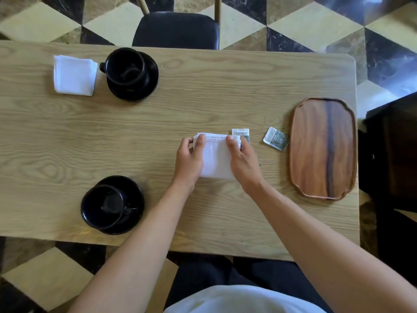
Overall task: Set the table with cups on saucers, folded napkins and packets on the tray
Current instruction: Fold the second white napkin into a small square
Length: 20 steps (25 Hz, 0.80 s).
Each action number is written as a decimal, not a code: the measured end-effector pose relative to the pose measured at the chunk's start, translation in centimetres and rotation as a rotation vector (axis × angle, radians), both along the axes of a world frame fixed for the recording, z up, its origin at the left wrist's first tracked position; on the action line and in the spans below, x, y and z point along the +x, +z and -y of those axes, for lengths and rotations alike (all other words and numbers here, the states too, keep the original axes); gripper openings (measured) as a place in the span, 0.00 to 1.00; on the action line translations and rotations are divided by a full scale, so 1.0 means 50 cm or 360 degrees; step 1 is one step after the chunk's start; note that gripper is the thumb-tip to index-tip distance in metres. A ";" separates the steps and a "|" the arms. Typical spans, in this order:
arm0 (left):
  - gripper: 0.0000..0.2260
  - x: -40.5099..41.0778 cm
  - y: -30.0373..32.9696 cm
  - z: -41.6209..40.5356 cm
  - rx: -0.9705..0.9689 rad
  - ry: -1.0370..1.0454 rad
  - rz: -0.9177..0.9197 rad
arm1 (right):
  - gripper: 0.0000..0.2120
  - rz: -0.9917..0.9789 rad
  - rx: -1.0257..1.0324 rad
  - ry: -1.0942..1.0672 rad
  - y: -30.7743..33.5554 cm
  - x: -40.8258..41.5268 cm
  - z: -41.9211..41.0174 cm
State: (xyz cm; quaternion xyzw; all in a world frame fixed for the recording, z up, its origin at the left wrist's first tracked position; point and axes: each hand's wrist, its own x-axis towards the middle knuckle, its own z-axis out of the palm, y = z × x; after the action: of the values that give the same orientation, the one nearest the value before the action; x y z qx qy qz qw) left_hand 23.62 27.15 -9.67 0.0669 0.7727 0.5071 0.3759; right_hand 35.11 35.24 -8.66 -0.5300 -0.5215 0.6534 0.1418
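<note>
While both hands fold a napkin: table setting, overhead.
Wooden tray (322, 147) bare at right, two packets (276, 138) just left of it; two black cups (126, 66) on saucers (149, 86); folded napkin (74, 75) far left; oak table (203, 98), chequered floor (316, 23). Left hand (188, 161) and right hand (242, 161) pinch white napkin (216, 159), fingers curled over its far edge.

table: light wood-grain top (67, 136), rounded corners
chair: dark seat (176, 30), far side, pushed up to table edge
floor: cube-pattern tiles (316, 26), cream/brown/black
</note>
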 end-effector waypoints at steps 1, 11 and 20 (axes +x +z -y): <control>0.16 -0.019 -0.004 -0.018 0.0010 -0.0004 -0.0002 | 0.18 0.0008 0.0056 0.0015 -0.002 -0.016 -0.017; 0.12 -0.236 -0.036 -0.204 -0.0067 -0.0062 -0.0445 | 0.11 0.0113 0.0455 0.0077 -0.050 -0.221 -0.215; 0.18 -0.349 -0.069 -0.312 -0.0472 -0.0326 -0.0951 | 0.15 0.0454 0.0653 0.0175 -0.091 -0.327 -0.320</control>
State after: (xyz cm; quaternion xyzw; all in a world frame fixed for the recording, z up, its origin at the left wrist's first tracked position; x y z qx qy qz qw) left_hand 6.19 42.73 -13.11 0.2342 0.9031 0.3071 0.1878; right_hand 18.75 51.22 -13.22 -0.5478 -0.6860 0.4592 0.1356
